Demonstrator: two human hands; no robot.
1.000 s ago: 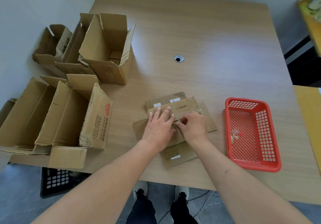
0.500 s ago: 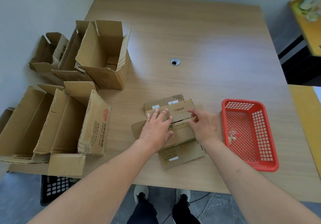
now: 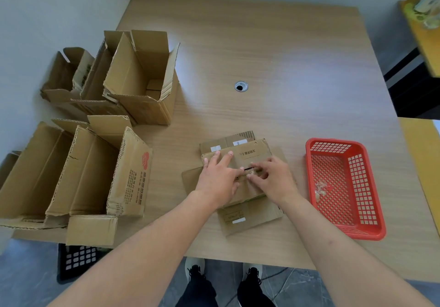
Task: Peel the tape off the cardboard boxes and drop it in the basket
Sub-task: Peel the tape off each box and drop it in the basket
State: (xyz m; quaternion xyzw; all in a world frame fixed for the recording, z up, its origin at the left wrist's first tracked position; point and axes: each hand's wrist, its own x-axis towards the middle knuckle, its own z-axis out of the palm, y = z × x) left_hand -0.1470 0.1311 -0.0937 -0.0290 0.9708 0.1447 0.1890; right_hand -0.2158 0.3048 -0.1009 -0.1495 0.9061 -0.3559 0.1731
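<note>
Here we press our left hand point(image 3: 217, 178) flat, fingers straight, on the flattened cardboard box point(image 3: 252, 154) that lies at the near middle of the tabletop point(image 3: 273, 56). Our right hand point(image 3: 273, 180) sits just at 3 o'clock of the left, its fingertips point(image 3: 252, 176) curled in and pinching a crumpled bit of clear tape point(image 3: 252, 172) at the seam of the box. The tape touches the cardboard there; how much of it is loose we cannot tell.

At 3 o'clock from the box, near but apart from it, stands the red basket point(image 3: 371, 223), with a small scrap of clear tape point(image 3: 320, 188) lying on its mesh floor.

At 9 o'clock from our hands, an open box with red print point(image 3: 129, 178) lies on its side beside two other open boxes point(image 3: 31, 175) at the tabletop's left edge. At 11 o'clock a cluster of upright open boxes point(image 3: 142, 82) stands by the wall. A round cable hole point(image 3: 241, 86) sits at 12 o'clock, well beyond the flattened box. Below the tabletop's near edge we see our dark shoes point(image 3: 195, 268) on the floor, and a black crate point(image 3: 78, 259) at 7 o'clock.
</note>
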